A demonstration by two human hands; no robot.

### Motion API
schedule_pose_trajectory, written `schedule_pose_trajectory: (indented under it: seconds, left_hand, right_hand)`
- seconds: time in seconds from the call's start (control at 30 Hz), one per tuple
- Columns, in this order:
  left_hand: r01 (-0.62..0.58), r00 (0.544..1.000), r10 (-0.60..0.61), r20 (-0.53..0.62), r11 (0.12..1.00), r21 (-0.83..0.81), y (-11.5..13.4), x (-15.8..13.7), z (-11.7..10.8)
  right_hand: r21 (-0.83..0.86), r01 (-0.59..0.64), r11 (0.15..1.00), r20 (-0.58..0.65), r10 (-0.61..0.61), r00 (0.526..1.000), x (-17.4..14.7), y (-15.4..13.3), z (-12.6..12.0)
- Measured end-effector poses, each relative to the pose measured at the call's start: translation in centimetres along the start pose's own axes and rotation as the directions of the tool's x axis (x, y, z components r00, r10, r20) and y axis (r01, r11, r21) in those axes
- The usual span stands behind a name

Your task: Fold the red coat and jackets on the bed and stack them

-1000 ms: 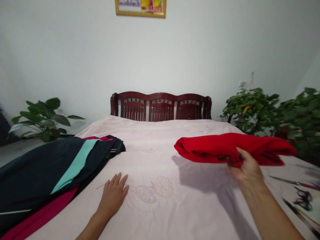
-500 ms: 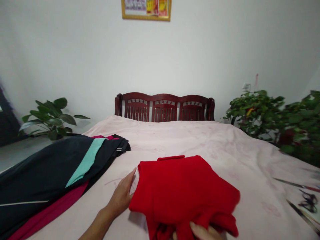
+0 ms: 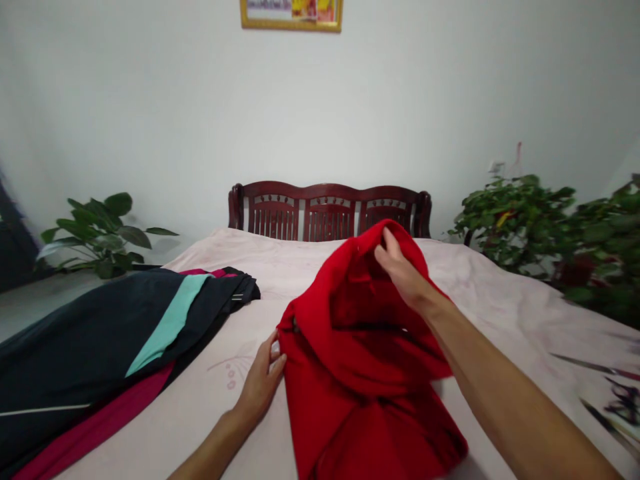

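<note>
A red garment (image 3: pixel 320 400) lies on the bed's pale pink cover, its upper part raised and folded back into a loose, hollow shape. My right hand (image 3: pixel 400 267) grips the raised cloth near its top, the fingertips partly hidden in the fabric. At the garment's left edge, my left hand (image 3: pixel 263 373) holds the cloth by its border, thumb and fingers close together. The garment's exact kind cannot be made out.
Dark trousers (image 3: pixel 100 333) with a mint stripe lie on the left, over magenta cloth (image 3: pixel 110 420). On the right are knife-like tools (image 3: pixel 595 365) and a small black tangle (image 3: pixel 625 400). Behind stand a wooden bench back (image 3: pixel 330 213) and leafy plants (image 3: pixel 520 220).
My right hand has moved from the near edge up and away, lifting the red cloth and folding it back. The left hand stays at the left edge, now closer on the cloth.
</note>
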State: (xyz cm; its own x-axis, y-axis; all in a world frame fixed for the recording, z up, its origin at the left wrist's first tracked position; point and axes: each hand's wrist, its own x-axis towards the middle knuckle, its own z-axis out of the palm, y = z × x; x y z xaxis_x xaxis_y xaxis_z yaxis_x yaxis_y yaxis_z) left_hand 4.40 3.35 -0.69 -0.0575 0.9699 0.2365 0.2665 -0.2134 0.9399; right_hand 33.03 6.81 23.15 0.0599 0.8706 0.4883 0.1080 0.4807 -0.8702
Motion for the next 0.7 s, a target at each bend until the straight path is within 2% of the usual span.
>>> schedule_pose_trajectory:
  seconds: [0.07,0.13,0.2,0.23,0.33,0.4,0.43,0.47,0.53,0.6,0.7]
  left_hand:
    - [0.123,0.991,-0.126,-0.039,0.989,-0.088,-0.4,0.6,0.4]
    - [0.232,0.97,-0.24,-0.047,0.963,-0.141,-0.5,0.8,0.3]
    - [0.288,0.956,-0.293,0.004,0.937,-0.198,0.1,0.7,-0.1]
    - [0.302,0.953,-0.302,0.033,0.927,-0.221,0.6,0.7,-0.3]
    - [0.357,0.934,-0.35,0.078,0.89,-0.283,2.5,0.8,-0.5]
    - [0.435,0.899,-0.425,0.106,0.839,-0.325,3.5,1.3,-0.3]
    - [0.47,0.881,-0.46,0.116,0.814,-0.342,3.9,1.6,-0.1]
    - [0.49,0.869,-0.478,0.126,0.798,-0.351,4.1,2.0,0.2]
    - [0.481,0.875,-0.465,0.136,0.806,-0.344,4.1,2.7,0.8]
    - [0.431,0.902,-0.412,0.128,0.845,-0.317,3.8,3.4,1.2]
    - [0.357,0.934,-0.347,0.086,0.907,-0.224,3.2,4.6,0.9]
  right_hand:
    - [-0.031,0.096,0.995,-0.045,-0.098,0.994,4.3,-0.5,0.6]
    - [-0.179,0.174,0.968,-0.006,-0.178,0.984,5.5,0.3,0.4]
    - [-0.289,0.164,0.943,0.025,-0.164,0.986,4.1,2.7,-0.4]
    - [-0.317,0.121,0.941,0.017,-0.122,0.992,2.7,4.4,-1.1]
    - [-0.402,-0.059,0.914,-0.065,0.036,0.997,-2.2,10.0,-3.9]
    - [-0.447,-0.171,0.878,-0.107,0.138,0.985,-5.3,13.5,-5.7]
    - [-0.479,-0.23,0.847,-0.113,0.201,0.973,-6.7,14.9,-6.4]
    - [-0.565,-0.266,0.781,-0.068,0.277,0.958,-7.9,16.1,-6.8]
    - [-0.72,-0.252,0.647,-0.008,0.355,0.935,-10.0,17.5,-7.1]
    - [-0.824,-0.22,0.522,-0.007,0.379,0.925,-11.2,18.0,-6.8]
    - [-0.883,-0.22,0.414,-0.071,0.345,0.936,-11.5,17.6,-6.4]
